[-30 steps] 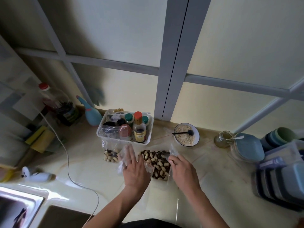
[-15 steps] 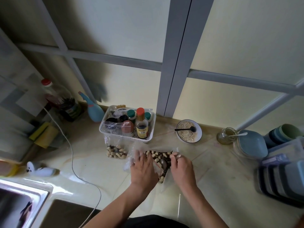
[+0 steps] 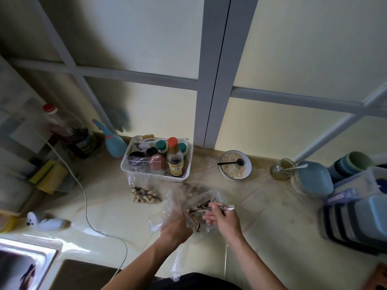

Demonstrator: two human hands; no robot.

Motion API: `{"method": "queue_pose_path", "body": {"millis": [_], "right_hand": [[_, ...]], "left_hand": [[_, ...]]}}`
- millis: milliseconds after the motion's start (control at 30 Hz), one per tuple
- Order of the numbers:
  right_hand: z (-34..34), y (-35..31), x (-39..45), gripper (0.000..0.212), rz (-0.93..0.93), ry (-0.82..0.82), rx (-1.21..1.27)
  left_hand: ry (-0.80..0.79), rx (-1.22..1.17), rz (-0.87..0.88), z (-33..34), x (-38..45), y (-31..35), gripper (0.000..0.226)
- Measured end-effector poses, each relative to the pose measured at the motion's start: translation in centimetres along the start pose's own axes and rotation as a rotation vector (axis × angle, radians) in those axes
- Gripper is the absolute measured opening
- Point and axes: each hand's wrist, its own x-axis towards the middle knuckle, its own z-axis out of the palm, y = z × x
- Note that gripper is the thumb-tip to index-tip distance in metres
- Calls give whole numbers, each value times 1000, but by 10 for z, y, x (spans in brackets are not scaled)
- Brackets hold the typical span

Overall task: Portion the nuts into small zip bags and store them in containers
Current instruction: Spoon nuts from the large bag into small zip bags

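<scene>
We see soft, dim daylight glowing through the frosted panels (image 3: 303, 49) behind the counter (image 3: 278, 222). A broad dark shadow covers the upper left wall. Glare shines off the counter near the sink (image 3: 25, 262). Our hands (image 3: 222, 220) and the bag (image 3: 194, 208) smear with motion blur, and straight frames bend toward the edges.

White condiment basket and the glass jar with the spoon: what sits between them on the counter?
In the head view, a white bowl of oats with a black spoon sits between white basket and jar.
</scene>
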Motion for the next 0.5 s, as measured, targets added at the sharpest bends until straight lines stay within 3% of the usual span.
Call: {"method": "queue_pose_path", "body": {"millis": [133, 233, 433, 500], "right_hand": [[1, 0, -1, 21, 62, -7, 77], [-4, -6, 1, 25, 34, 23, 54], [-27, -31, 0, 25, -43, 71, -6], [-33, -39, 1, 25, -65, 77, -45]], "left_hand": [[47, -28, 61, 1, 2, -2, 24], [97, -77, 61, 8, 12, -10, 41], [27, -219, 121, 14, 23, -17, 28], [64, -312, 64, 17, 26, -18, 43]]}}
